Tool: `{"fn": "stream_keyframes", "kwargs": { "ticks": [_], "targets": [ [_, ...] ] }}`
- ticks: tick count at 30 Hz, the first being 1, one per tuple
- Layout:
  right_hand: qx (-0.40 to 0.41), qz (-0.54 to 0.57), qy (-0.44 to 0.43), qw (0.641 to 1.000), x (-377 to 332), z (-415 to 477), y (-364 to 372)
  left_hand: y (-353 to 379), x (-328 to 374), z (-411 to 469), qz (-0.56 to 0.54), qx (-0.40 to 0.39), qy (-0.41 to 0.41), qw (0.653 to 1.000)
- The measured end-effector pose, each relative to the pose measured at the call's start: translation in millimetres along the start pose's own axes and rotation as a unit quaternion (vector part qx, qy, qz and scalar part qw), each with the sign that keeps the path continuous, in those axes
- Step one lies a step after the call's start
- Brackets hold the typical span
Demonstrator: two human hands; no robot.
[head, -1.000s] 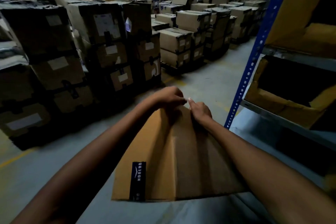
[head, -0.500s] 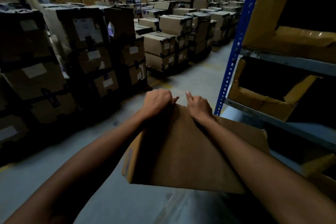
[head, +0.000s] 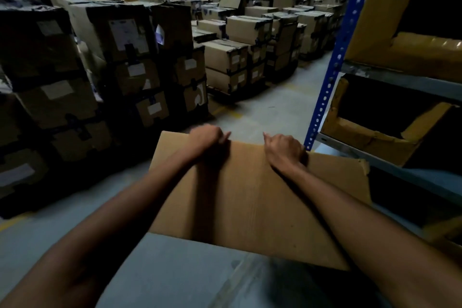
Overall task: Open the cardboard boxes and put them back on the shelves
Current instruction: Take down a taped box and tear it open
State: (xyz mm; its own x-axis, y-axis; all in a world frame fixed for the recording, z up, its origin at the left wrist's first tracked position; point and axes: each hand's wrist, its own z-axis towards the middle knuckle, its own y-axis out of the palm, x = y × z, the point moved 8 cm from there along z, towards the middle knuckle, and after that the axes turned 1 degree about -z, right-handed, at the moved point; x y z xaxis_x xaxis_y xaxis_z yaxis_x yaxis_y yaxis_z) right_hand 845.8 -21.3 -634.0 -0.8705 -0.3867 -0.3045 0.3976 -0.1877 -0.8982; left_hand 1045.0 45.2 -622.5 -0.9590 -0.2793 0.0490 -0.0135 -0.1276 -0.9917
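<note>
Both forearms reach forward over a flat brown corrugated cardboard box [head: 252,197], which sits in the near centre of the view, clear of the floor and tilted with its far edge raised. The left hand [head: 206,139] is clenched over the far edge left of centre, fingers curled behind the panel and thumb on the near face (this hand is slightly blurred). The right hand [head: 283,149] grips the same far edge to the right, well apart from the left hand, knuckles up and fingers wrapped over the rim. The box's right corner [head: 360,170] is ragged and lies just in front of the rack. On the right stands a blue perforated steel rack upright [head: 335,62] carrying grey metal shelves [head: 390,77]. On the lower visible shelf rests an open brown cardboard box with torn flaps [head: 370,137], its interior dark. On the shelf above is another open brown carton [head: 405,45], one flap standing upright. To the left, tall stacks of sealed brown cartons with white labels and dark tape [head: 125,57] stand on the grey concrete floor [head: 270,107]. Further stacks of lower cartons [head: 240,55] fill the far centre. A faint yellow floor line [head: 225,110] runs beside the left stacks.
</note>
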Motion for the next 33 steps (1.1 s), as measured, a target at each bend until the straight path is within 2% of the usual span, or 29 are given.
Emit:
{"fn": "stream_keyframes", "kwargs": {
  "ticks": [2, 6, 10, 14, 17, 19, 22, 25, 28, 30, 33],
  "targets": [
    [-0.013, -0.022, -0.025, 0.999, -22, -2, 5, 16, 21, -7, -0.034, 0.018, 0.017, 0.999],
    [-0.029, -0.057, -0.084, 0.994, -46, -11, 14, 32, 11, -24, -0.065, 0.085, -0.020, 0.994],
    [-0.046, -0.088, -0.119, 0.988, -37, -10, 1, 40, -24, -25, -0.097, 0.090, -0.056, 0.990],
    [-0.078, -0.098, -0.102, 0.987, -27, -9, -3, 43, -55, -26, -0.129, 0.084, -0.084, 0.985],
    [-0.070, -0.097, -0.069, 0.990, -37, -12, -2, 38, -39, -24, -0.162, 0.089, -0.060, 0.981],
    [-0.079, -0.104, -0.059, 0.990, -49, -13, -1, 40, -14, -23, -0.191, 0.063, -0.027, 0.979],
    [-0.102, -0.095, -0.107, 0.984, -69, -17, -2, 44, 0, -25, -0.218, 0.066, -0.028, 0.973],
    [-0.186, -0.113, -0.162, 0.963, -66, -22, -14, 56, -21, -27, -0.240, 0.068, -0.065, 0.966],
    [-0.320, -0.173, -0.137, 0.921, -38, -14, -23, 67, -48, -29, -0.266, 0.061, -0.094, 0.957],
    [-0.399, -0.131, -0.113, 0.900, -26, -13, -22, 72, -58, -30, -0.281, 0.059, -0.107, 0.952],
    [-0.442, -0.044, -0.122, 0.888, -30, -20, -16, 72, -62, -30, -0.301, 0.074, -0.109, 0.945]
  ]
}}
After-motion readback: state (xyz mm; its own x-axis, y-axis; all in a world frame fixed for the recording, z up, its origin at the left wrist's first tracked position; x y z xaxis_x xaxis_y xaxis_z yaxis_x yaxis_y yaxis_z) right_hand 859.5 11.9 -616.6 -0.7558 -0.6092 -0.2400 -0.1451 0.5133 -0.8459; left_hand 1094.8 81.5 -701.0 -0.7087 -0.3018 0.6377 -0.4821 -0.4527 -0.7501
